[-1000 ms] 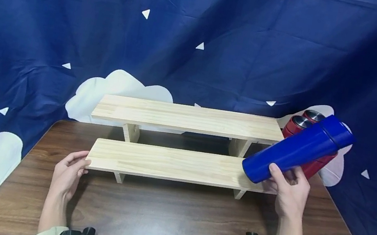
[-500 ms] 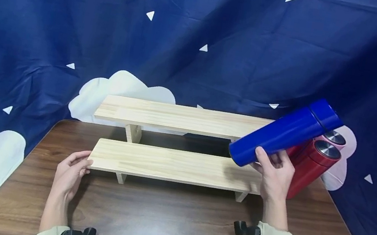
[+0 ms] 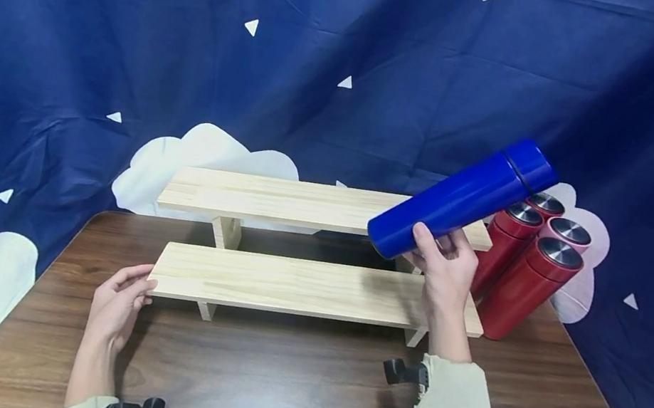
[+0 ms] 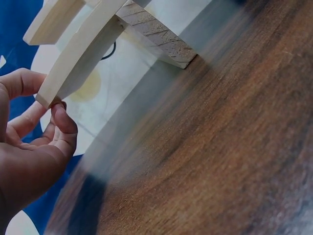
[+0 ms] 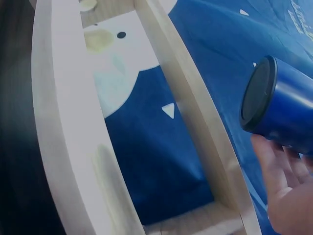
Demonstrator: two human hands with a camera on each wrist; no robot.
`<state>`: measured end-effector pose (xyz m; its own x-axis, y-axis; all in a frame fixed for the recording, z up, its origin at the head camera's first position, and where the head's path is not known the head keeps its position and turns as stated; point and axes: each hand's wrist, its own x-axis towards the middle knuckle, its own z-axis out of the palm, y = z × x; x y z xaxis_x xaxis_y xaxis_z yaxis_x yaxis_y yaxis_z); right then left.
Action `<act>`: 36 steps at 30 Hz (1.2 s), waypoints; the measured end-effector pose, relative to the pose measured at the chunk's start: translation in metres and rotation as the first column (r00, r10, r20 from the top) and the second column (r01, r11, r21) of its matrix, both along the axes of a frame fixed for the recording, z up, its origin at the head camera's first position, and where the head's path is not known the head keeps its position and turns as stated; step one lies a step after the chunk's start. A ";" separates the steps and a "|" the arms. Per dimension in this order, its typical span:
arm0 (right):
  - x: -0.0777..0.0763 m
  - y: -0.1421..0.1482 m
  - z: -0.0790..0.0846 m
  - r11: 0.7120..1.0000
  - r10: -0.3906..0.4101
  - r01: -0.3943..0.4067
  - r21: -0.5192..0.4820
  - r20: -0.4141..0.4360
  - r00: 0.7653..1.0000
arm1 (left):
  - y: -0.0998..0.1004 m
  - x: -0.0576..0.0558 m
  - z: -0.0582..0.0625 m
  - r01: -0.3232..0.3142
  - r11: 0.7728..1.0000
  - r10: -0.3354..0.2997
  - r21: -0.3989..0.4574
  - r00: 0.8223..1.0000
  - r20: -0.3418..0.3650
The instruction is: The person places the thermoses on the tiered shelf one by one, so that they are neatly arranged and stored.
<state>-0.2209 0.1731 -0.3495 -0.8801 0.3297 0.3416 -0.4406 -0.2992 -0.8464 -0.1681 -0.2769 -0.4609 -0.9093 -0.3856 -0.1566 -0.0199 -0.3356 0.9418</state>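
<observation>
My right hand grips a blue thermos flask near its base. The flask is tilted, cap up to the right, and overlaps the right part of the upper board in the head view. In the right wrist view its dark round bottom faces left, with fingers under it. My left hand pinches the left end of the lower board of a two-tier wooden shelf. In the left wrist view the thumb lies under the board's corner and a finger on top.
Right of the shelf stand several thermos flasks with steel-topped lids: red ones and a pink one. The shelf's upper board lies behind the lower one. A brown wooden table carries everything, with a blue patterned cloth behind.
My right hand has carried the blue flask left and upward, from beside the red flasks to above the shelf, uncovering the flasks behind. My left hand has stayed at the board's end.
</observation>
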 end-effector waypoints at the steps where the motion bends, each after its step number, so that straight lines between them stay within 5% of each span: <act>1: -0.002 -0.003 0.001 1.000 0.006 -0.006 0.002 0.005 1.000 | 0.000 0.000 0.000 -0.001 1.000 0.001 0.003 1.000 0.002; 12: -0.016 -0.040 0.005 0.996 0.087 -0.089 0.023 0.053 0.995 | -0.005 0.009 -0.001 0.000 1.000 0.001 -0.029 1.000 0.029; 22: -0.032 -0.065 0.017 0.992 0.120 -0.120 -0.032 0.009 0.993 | -0.002 0.002 0.000 0.026 1.000 -0.026 -0.012 1.000 -0.002; 36: -0.053 -0.099 0.022 0.984 0.138 -0.142 0.105 0.043 0.989 | -0.003 0.003 0.000 0.056 0.998 -0.056 0.010 0.998 -0.019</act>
<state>-0.2734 0.0737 -0.3272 -0.9272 0.1654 0.3362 -0.3699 -0.2618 -0.8914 -0.1653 -0.2804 -0.4611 -0.9321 -0.3328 -0.1431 -0.0212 -0.3442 0.9387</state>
